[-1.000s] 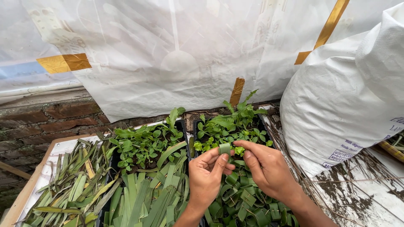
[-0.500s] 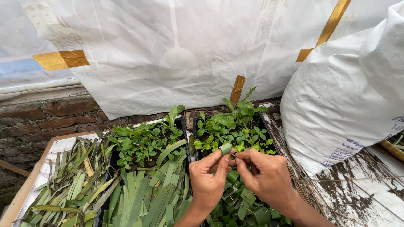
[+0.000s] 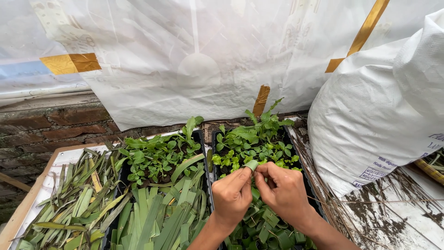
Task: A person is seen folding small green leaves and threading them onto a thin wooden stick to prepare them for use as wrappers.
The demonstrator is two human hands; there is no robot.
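Two hands on one leaf strip

Both hands met above the right seedling tray (image 3: 296, 139). The left hand (image 3: 231, 196) and right hand (image 3: 284, 192) each pinched the folded green leaf strip (image 3: 252, 164) between closed fingertips. Cut leaf strips (image 3: 157, 217) lay left of them.

Leaf strip (image 3: 252, 164) mostly hidden between fingertips of left hand (image 3: 231, 194) and right hand (image 3: 284, 190). Forearms cut off at bottom edge. Sack (image 3: 379, 120) cropped at right edge. Right tray (image 3: 292, 139) lower cells hidden under hands.
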